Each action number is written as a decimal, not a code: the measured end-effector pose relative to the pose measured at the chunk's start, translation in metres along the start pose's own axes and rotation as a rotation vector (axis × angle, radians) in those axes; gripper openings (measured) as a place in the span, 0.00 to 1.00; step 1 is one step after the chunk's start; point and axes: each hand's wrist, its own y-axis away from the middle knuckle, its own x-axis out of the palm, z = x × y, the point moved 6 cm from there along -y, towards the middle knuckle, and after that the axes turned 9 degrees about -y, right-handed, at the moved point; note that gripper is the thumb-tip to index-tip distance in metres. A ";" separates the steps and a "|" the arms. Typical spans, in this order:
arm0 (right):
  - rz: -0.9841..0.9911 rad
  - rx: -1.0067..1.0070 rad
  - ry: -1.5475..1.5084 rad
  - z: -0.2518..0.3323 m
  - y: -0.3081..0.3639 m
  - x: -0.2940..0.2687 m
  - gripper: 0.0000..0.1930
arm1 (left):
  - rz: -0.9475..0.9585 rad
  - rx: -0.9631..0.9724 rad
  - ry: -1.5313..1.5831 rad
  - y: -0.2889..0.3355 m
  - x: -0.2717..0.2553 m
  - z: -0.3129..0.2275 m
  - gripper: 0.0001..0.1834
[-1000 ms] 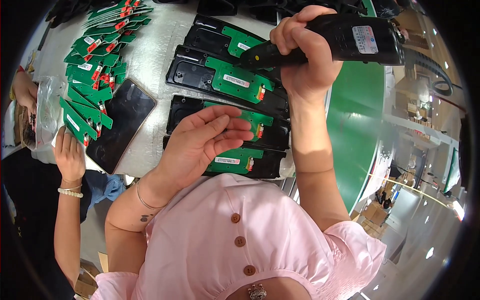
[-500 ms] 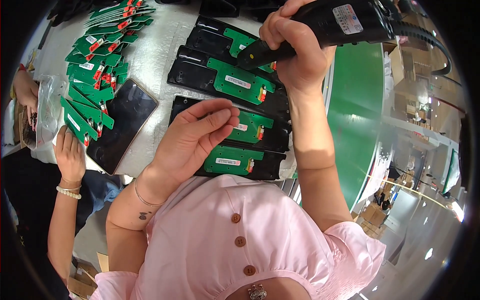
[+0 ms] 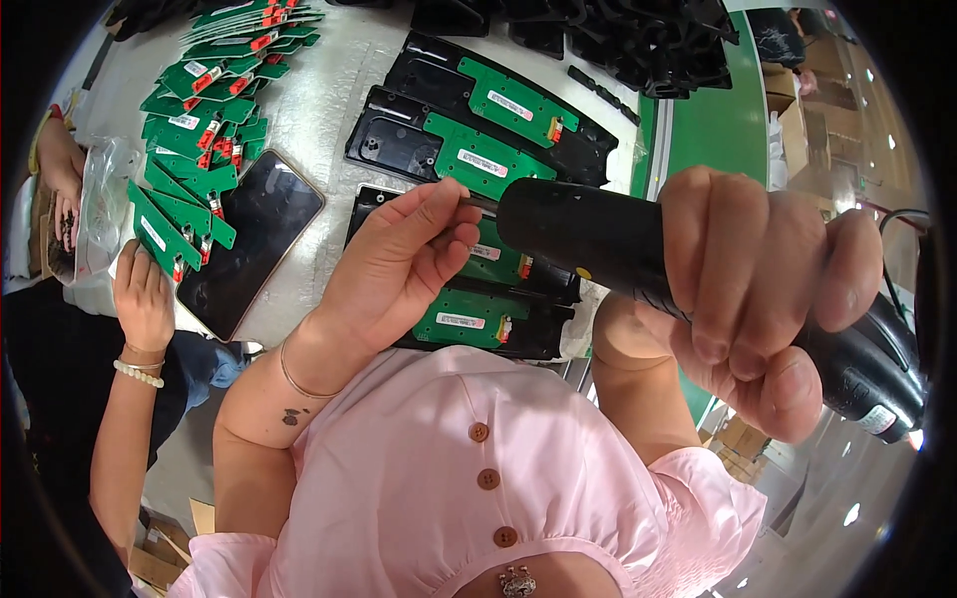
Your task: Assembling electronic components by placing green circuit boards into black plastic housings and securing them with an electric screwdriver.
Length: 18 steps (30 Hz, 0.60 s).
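Observation:
My right hand (image 3: 753,269) is wrapped round a black electric screwdriver (image 3: 588,227), which lies nearly level with its nose toward the left. From that nose a thin metal bit (image 3: 480,204) reaches the fingertips of my left hand (image 3: 399,249). The left thumb and fingers are pinched at the bit's end; whatever they hold is too small to make out. Below the hands, several black plastic housings (image 3: 384,142) lie in a row, each with a green circuit board (image 3: 508,103) on it. My left hand and the screwdriver partly cover the third housing.
A heap of green boards with red connectors (image 3: 189,130) lies at the left, beside a glossy black flat panel (image 3: 254,244). Another person's hand (image 3: 143,299) rests near a clear plastic bag (image 3: 105,209). Black plastic parts (image 3: 648,40) are piled at the back. A green surface (image 3: 713,130) runs along the right.
My right hand has brought the screwdriver away from the far housings, toward me and to the right, turning its nose leftward. The bit now meets my left fingertips, which have stayed nearly in place.

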 end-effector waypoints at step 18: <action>-0.409 0.041 -0.051 -0.099 -0.039 -0.043 0.11 | 0.037 -0.119 -0.293 0.025 0.011 0.005 0.12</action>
